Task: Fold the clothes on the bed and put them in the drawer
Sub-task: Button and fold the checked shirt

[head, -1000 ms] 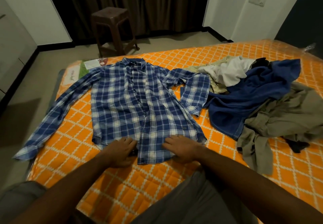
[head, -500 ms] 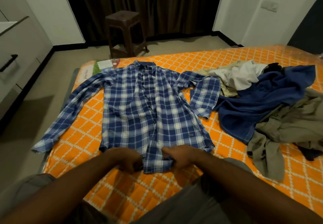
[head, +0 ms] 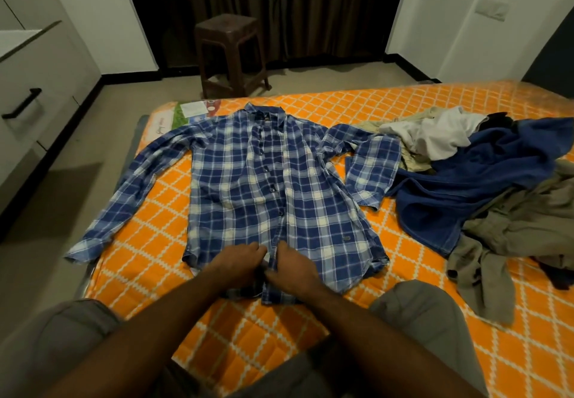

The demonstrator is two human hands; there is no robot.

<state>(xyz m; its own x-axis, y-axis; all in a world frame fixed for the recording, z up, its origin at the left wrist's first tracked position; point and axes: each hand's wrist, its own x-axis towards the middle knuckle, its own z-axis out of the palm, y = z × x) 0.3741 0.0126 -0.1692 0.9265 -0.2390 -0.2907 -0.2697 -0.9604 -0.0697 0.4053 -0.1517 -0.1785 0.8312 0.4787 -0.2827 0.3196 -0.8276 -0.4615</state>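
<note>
Your left hand [head: 237, 259] and right hand [head: 292, 265] meet at the bottom placket of the plaid shirt [head: 264, 186], fingers curled, pinching the fabric. The shirt lies front-up on the bed [head: 341, 329]. Align both front edges flush and pull the hem taut, then smooth outward. The clothes pile [head: 484, 177] waits just right.

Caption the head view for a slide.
Both hands, left hand and right hand, pinch the plaid shirt at its hem placket on the orange bed.
</note>
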